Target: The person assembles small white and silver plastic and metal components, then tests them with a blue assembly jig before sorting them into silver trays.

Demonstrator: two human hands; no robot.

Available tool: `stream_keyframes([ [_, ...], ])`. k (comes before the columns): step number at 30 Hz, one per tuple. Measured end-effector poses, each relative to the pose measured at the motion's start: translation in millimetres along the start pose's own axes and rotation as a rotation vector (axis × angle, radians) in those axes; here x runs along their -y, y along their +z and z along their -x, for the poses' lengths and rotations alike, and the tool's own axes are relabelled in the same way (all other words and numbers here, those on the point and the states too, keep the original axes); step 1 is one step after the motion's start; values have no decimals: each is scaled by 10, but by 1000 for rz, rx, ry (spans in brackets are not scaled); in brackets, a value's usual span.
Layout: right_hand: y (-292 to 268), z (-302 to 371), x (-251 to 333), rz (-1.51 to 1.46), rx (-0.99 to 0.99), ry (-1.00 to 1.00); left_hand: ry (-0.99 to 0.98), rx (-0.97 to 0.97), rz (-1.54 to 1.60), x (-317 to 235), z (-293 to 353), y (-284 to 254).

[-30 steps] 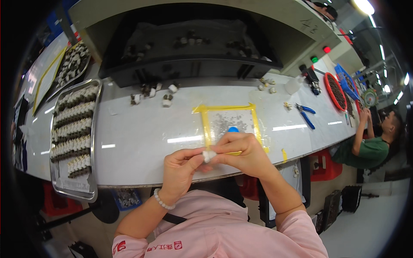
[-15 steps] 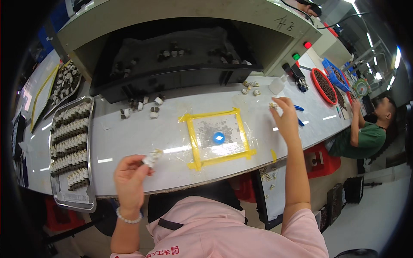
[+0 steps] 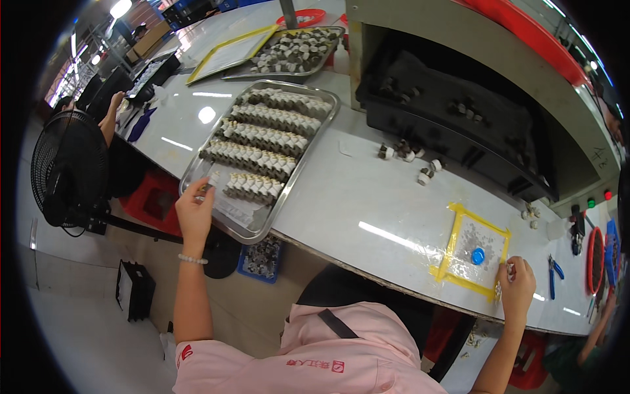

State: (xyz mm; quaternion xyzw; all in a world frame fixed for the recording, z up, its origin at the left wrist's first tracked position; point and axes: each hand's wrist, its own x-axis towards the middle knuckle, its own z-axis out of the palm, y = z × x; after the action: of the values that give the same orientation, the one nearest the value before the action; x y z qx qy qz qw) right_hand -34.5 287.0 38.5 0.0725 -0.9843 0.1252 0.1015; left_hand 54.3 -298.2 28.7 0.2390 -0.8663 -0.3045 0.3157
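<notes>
My left hand (image 3: 195,209) is over the near left end of a metal tray (image 3: 264,231), with a small white part (image 3: 213,178) pinched between its fingertips. Rows of similar parts (image 3: 252,157), white with dark bases and yellowish tips, stand in the tray beside it. Just right of a yellow-taped square (image 3: 453,246) on the table, my right hand (image 3: 520,284) has its fingers closed on a small whitish piece (image 3: 510,270), mostly hidden by them. A round blue object (image 3: 478,256) lies inside the taped square.
Several loose white-and-dark parts (image 3: 425,174) lie before a black bin (image 3: 459,148) in a pale housing. A second tray (image 3: 246,73) of jumbled parts sits farther back. Blue-handled pliers (image 3: 552,276) and a red basket (image 3: 594,259) are at the right. A fan (image 3: 69,174) stands left.
The view has swung left. My left hand has carried its white part from above the table to the tray. My right hand has come nearer, beside the taped square.
</notes>
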Motion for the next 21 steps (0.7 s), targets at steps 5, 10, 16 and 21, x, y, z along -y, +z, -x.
stream_keyframes([
  [5,-88,-48,92,-387,156,79,79,90,-141,156,-34,35],
  [10,-219,-63,54,-373,143,21,-2,155,-21,93,-102,54],
  [16,-92,-114,-17,-424,133,-17,151,176,-215,-40,-110,20],
  [21,-72,-95,23,-343,63,-68,123,75,26,-1020,-2,382],
])
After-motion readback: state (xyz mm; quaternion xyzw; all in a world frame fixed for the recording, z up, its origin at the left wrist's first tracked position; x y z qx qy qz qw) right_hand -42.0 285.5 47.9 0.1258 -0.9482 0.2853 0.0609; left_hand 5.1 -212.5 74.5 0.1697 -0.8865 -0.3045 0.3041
